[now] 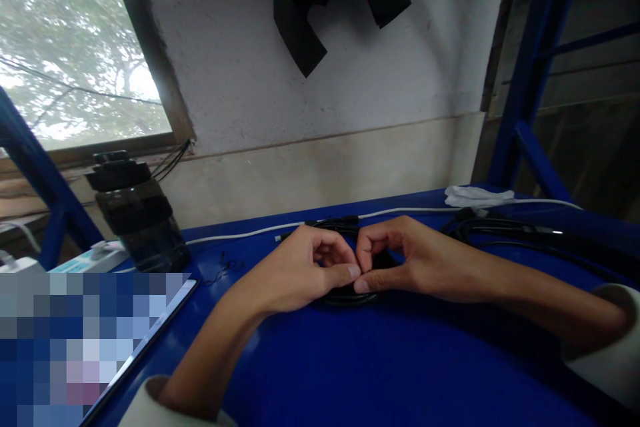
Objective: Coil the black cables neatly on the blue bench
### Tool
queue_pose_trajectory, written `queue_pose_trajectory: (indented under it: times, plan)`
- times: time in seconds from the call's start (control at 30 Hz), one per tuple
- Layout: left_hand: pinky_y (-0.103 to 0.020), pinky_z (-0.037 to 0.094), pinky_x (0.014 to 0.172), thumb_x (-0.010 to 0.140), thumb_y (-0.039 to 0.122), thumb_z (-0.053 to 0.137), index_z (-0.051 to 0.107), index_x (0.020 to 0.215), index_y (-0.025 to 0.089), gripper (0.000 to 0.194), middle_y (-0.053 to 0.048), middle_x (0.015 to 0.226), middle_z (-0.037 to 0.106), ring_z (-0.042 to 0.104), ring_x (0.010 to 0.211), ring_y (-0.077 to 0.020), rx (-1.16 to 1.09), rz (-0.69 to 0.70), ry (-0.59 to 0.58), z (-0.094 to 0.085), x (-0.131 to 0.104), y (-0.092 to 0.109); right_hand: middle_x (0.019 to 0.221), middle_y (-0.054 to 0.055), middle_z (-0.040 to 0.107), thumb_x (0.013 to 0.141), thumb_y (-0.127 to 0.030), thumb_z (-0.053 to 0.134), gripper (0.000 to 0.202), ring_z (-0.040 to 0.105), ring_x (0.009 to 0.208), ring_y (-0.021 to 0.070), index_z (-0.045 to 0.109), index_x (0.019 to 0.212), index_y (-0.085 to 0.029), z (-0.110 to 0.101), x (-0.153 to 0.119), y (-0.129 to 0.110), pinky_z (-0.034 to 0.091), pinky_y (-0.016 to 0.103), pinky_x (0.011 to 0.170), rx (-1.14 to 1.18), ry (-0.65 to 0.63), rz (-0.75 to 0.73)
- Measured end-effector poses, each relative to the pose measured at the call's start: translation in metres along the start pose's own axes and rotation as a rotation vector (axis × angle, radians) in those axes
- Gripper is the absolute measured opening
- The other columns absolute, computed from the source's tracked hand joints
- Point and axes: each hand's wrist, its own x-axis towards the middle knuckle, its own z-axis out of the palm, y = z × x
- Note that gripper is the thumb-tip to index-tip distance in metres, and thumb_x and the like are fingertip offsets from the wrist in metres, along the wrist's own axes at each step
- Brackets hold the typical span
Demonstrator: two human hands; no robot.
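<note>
At the middle of the blue table, my left hand point(313, 267) and my right hand point(405, 263) meet fingertip to fingertip. Each has its thumb and index finger pinched together; whatever sits between the tips is too small or hidden to name. A coiled black cable point(350, 299) lies right under and behind the fingers, partly covered by them. Beyond the left hand, a cable end with a light metal plug point(279, 238) sticks out.
A dark water bottle point(140, 213) stands left, beside a power strip point(95, 257) and a partly blurred tablet-like screen point(145, 347). More black cables point(525, 230) and a white cloth-like bundle point(477, 196) lie right. A white cord point(250, 233) runs along the back. Blue frame posts point(530, 73) flank the table.
</note>
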Motion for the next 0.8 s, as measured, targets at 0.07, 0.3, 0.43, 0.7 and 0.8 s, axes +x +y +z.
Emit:
queue_pose_trajectory:
  times: [0.07, 0.3, 0.43, 0.7, 0.8]
  plan:
    - [-0.026, 0.041, 0.068, 0.083, 0.026, 0.077, 0.071, 0.086, 0.015, 0.013, 0.001, 0.078, 0.064, 0.055, 0.073, -0.0124, -0.001, 0.009, 0.0, 0.0006, 0.0003, -0.0011, 0.078, -0.002, 0.069, 0.084, -0.036, 0.084, 0.023, 0.059, 0.073, 0.0166, 0.067, 0.083, -0.02, -0.0002, 0.0004, 0.0006, 0.039, 0.027, 0.063, -0.012, 0.0, -0.005]
    - [-0.026, 0.042, 0.067, 0.083, 0.022, 0.077, 0.069, 0.088, 0.015, 0.011, 0.001, 0.079, 0.064, 0.055, 0.073, -0.0121, -0.024, 0.019, -0.02, 0.0011, 0.0021, -0.0036, 0.08, -0.002, 0.07, 0.084, -0.036, 0.084, 0.023, 0.061, 0.076, 0.0181, 0.068, 0.082, -0.021, -0.0009, 0.0012, -0.0003, 0.04, 0.028, 0.064, -0.033, -0.004, -0.006]
    - [-0.026, 0.042, 0.067, 0.083, 0.021, 0.076, 0.069, 0.089, 0.015, 0.011, 0.001, 0.079, 0.064, 0.056, 0.073, -0.012, -0.025, 0.028, -0.022, 0.0011, 0.0023, -0.0034, 0.081, -0.001, 0.07, 0.084, -0.036, 0.084, 0.023, 0.062, 0.077, 0.0188, 0.067, 0.081, -0.021, -0.001, 0.001, -0.0009, 0.041, 0.029, 0.066, -0.027, -0.009, -0.013]
    - [-0.026, 0.043, 0.068, 0.081, 0.017, 0.076, 0.069, 0.089, 0.014, 0.011, 0.001, 0.079, 0.065, 0.056, 0.073, -0.0121, -0.049, 0.024, -0.026, 0.0011, 0.0026, -0.003, 0.079, -0.002, 0.068, 0.083, -0.036, 0.085, 0.024, 0.061, 0.076, 0.0184, 0.066, 0.08, -0.021, -0.0005, 0.003, -0.001, 0.041, 0.029, 0.066, -0.011, -0.009, 0.001]
    - [-0.026, 0.043, 0.068, 0.08, 0.017, 0.076, 0.069, 0.089, 0.014, 0.012, 0.001, 0.078, 0.065, 0.056, 0.073, -0.0121, -0.061, 0.021, -0.032, 0.0012, 0.002, -0.0028, 0.079, -0.002, 0.068, 0.083, -0.036, 0.085, 0.024, 0.061, 0.076, 0.0184, 0.066, 0.08, -0.021, -0.0006, 0.0027, -0.0004, 0.041, 0.029, 0.066, -0.016, -0.008, -0.004]
